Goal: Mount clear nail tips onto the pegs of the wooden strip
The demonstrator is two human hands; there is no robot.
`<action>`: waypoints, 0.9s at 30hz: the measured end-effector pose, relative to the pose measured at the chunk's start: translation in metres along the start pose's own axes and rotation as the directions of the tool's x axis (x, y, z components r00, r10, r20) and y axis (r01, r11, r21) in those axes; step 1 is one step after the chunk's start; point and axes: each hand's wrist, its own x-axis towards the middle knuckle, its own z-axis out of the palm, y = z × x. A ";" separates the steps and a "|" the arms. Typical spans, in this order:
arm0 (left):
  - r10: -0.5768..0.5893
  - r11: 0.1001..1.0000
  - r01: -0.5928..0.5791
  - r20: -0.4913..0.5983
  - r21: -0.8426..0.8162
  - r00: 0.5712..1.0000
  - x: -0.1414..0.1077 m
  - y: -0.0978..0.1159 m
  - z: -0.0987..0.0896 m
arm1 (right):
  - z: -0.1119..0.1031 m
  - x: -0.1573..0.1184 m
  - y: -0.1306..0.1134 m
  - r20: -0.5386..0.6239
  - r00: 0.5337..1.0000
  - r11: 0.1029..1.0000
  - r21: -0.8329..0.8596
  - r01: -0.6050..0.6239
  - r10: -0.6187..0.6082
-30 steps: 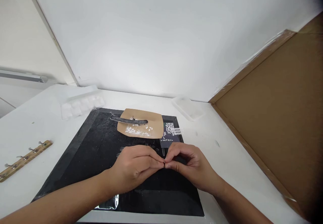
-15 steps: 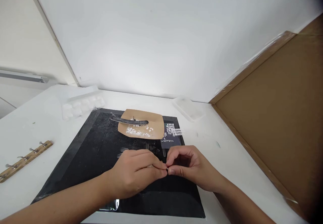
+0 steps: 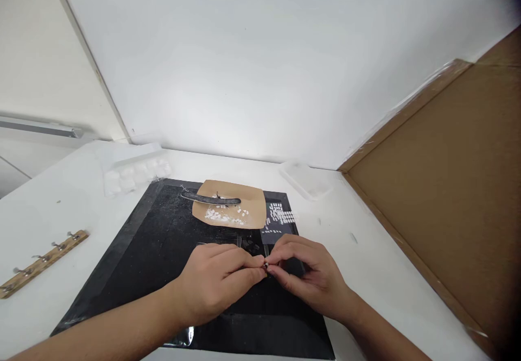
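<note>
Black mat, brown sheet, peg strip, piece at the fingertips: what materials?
Black mat: probably plastic, glossy; sharp glare toward its near edge.
Brown sheet: likely card or thick paper; matte, even tan.
Peg strip: looks like wood, brown and streaky; its pegs, shiny grey, probably metal.
Piece at the fingertips: too small to tell.

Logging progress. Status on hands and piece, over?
Left hand, right hand: nearly meeting over mat. Tiny piece between them, mostly hidden. Dark strip, partly on card, beyond, seemingly clear.

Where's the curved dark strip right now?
In the head view, the curved dark strip lies left of centre on the brown sheet, its left end jutting over the black mat, beyond the left hand.
</note>
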 end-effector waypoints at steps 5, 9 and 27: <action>0.027 0.998 -0.026 -0.012 0.065 1.000 0.005 0.002 -0.002 | 0.003 -0.001 0.001 -0.009 0.998 0.996 -0.063 0.058 -0.059; 0.079 0.988 -0.077 -0.007 0.135 0.997 0.005 0.004 -0.003 | 0.005 -0.002 0.000 0.002 0.995 0.988 -0.119 0.096 -0.096; 0.097 0.985 -0.100 0.032 0.138 0.995 0.007 0.003 -0.006 | 0.014 -0.004 0.006 -0.059 0.974 0.946 -0.258 0.198 -0.220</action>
